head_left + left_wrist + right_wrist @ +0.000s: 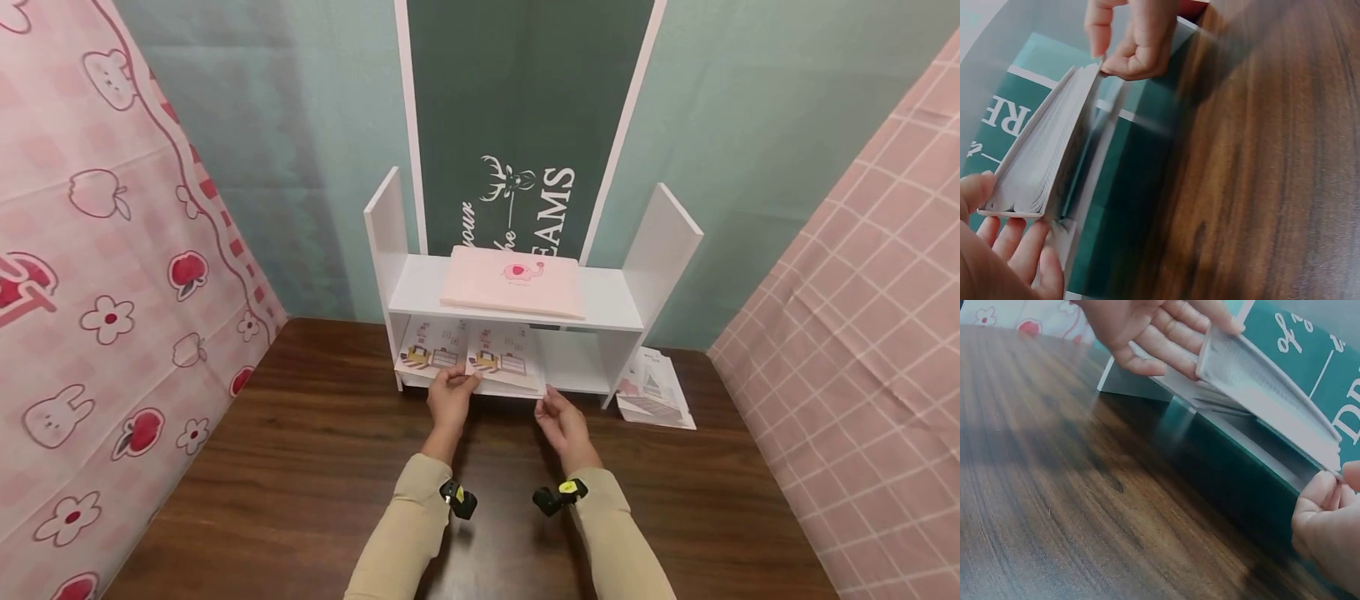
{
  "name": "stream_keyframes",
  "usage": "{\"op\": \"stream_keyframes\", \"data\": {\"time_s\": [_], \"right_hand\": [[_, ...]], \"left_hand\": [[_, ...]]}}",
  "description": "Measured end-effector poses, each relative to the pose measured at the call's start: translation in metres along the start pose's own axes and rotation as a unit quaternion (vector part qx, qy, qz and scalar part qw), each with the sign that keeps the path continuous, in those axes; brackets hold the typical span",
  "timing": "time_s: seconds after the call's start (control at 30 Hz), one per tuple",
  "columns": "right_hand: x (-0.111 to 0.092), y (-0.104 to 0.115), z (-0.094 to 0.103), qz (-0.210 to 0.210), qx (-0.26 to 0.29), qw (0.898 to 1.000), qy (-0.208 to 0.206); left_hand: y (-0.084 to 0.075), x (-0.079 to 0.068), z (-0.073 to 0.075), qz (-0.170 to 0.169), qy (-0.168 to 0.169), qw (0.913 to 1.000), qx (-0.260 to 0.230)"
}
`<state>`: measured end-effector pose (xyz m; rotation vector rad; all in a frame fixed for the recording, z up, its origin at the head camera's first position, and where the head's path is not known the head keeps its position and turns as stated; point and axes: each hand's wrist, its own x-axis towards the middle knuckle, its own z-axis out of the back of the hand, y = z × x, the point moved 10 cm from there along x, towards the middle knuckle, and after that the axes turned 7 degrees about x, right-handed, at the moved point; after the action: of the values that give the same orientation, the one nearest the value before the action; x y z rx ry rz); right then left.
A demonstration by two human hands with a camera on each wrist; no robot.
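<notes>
On the lower shelf of a white desk shelf (592, 317), both hands hold a booklet (504, 360) with a printed building on its pale cover. My left hand (450, 402) grips its front left corner, thumb above and fingers underneath in the left wrist view. At the front right corner, my right hand (564, 427) pinches the edge between thumb and fingers. The booklet's many page edges (1038, 150) show between its covers in the left wrist view. A matching booklet (435, 343) lies just left of it on the same shelf.
A pink folder-like book (510, 283) with an elephant lies on the upper shelf. Right of the shelf, other printed booklets (654, 392) lie on the brown wooden table (300, 467). Tall side panels (663, 250) flank the shelf, and patterned cloths (862, 333) hang around the table.
</notes>
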<state>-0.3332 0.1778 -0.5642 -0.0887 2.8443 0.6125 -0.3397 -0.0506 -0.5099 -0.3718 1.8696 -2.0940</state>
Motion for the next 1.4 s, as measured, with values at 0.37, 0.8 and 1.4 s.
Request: {"op": "stream_keyframes", "data": {"time_s": [0.37, 0.8, 1.4], "right_hand": [[0.082, -0.011, 0.099, 0.006, -0.056, 0.995, -0.086], [0.003, 0.001, 0.025, 0.024, -0.136, 0.978, -0.157], [-0.027, 0.012, 0.011, 0.064, -0.486, 0.867, -0.088]], "left_hand": [[0.007, 0.001, 0.002, -0.003, -0.058, 0.9971, 0.049], [0.016, 0.002, 0.003, 0.024, -0.049, 0.9966, 0.062], [0.005, -0.021, 0.009, -0.061, -0.04, 0.9878, 0.137]]}}
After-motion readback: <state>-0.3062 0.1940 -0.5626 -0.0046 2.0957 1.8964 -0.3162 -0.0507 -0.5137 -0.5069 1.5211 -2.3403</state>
